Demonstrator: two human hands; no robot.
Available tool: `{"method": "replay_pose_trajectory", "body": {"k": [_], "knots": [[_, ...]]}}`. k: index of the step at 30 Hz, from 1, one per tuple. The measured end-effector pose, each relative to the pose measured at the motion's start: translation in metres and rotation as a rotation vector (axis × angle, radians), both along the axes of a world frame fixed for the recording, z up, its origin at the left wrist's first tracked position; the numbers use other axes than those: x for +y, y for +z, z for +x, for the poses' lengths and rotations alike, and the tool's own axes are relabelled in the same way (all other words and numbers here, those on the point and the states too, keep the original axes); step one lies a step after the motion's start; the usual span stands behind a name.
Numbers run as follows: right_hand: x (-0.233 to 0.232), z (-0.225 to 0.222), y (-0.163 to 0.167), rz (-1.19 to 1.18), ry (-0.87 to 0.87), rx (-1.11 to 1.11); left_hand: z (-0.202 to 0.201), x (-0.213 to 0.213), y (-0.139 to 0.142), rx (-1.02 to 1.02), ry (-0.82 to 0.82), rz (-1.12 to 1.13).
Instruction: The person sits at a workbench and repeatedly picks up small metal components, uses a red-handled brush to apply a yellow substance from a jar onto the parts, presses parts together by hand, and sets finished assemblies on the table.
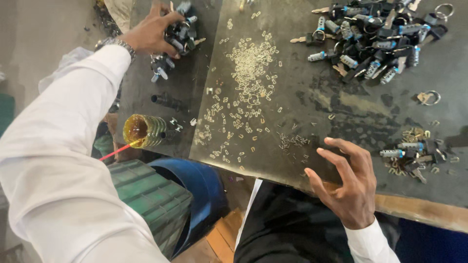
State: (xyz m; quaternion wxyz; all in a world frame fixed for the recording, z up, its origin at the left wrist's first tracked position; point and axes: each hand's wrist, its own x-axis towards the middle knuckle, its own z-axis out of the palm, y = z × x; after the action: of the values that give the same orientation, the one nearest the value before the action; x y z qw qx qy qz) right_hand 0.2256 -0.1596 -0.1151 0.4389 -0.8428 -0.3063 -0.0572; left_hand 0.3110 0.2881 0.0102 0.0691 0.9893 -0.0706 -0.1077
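A dark, stained metal sheet is serving as the table [312, 102], its near edge running down to the right with a strip of bare wood showing under it. Off that edge on the left, a green ribbed crate [146, 195] and a blue drum [200, 185] are crowding the floor, so there is little free space on that side. A small jar of amber oil [144, 130] is lying on its side at the table's left rim, with a red straw [116, 152] poking out past the edge.

Far left and well up the table, the left hand [151, 30] is reaching out on a long white sleeve, a metal watch [117, 45] at the wrist, and its fingers are closing around a small cluster of black-and-silver lock cylinders [179, 33] — a few more are lying just below the cluster.

Across the middle, a loose scatter of tiny pale metal wafers [248, 68] is spreading towards the near edge, leaving dark bare metal to its right.

At the top right a large heap of locks and keys [375, 39] is filling the corner. The right hand [348, 182] is hovering at the near edge, open, fingers spread and holding nothing — a little pile of brass bits and cylinders [414, 153] is lying just beside it, and a loose key ring [429, 97] further up.
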Motion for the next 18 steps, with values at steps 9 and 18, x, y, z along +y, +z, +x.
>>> {"method": "replay_pose_trajectory", "body": {"k": [9,18], "knots": [[-0.005,0.0,0.001,0.023,-0.01,0.01,-0.009,-0.019,-0.011,-0.148,0.175,0.055],[-0.01,-0.001,0.002,0.025,-0.019,-0.011,-0.012,-0.038,0.013,-0.173,0.137,0.032]]}}
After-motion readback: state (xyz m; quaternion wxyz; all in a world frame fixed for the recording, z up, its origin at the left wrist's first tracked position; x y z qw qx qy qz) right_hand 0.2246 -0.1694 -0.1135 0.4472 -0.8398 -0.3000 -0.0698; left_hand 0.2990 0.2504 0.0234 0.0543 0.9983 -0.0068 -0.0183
